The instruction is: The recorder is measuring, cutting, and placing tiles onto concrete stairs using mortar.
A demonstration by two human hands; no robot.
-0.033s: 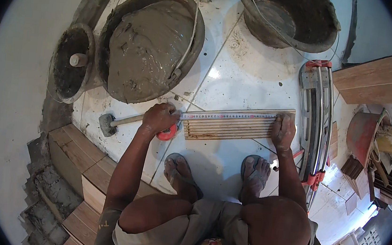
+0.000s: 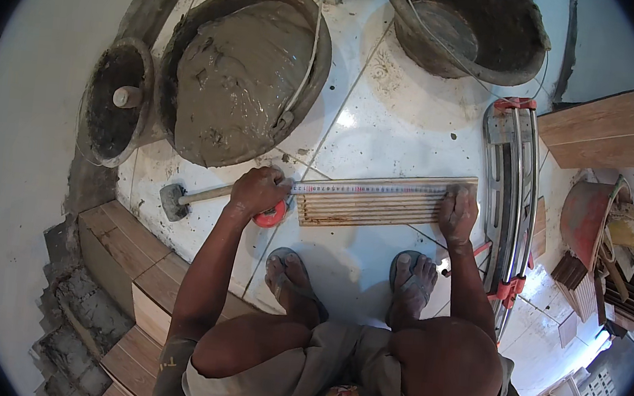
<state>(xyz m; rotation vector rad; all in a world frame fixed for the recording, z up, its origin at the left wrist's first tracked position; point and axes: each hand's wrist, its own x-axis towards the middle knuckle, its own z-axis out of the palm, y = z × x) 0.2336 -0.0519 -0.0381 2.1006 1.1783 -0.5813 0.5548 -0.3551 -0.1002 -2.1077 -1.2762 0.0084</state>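
A pale ribbed tile [image 2: 377, 208] lies on the floor in front of my feet, its grooves running sideways. The extended blade of a tape measure [image 2: 270, 214] crosses its far edge; the red case shows below my left hand [image 2: 260, 190]. That hand is closed round the tape measure at the tile's left end. At the other end, my right hand [image 2: 458, 210] has its fingers closed on the blade and the tile's edge; its fingertips are partly hidden. A mallet [image 2: 174, 202] with a wooden handle lies left of my left hand, the handle reaching toward it.
Wet grey mortar fills a large bucket [image 2: 245, 76] at the far left, with a smaller bucket [image 2: 115, 102] beside it. Another bucket [image 2: 470, 29] stands far right. A tile cutter [image 2: 510, 209] with metal rails lies right of my right hand. Beyond it is a red container [image 2: 586, 216] of scraps.
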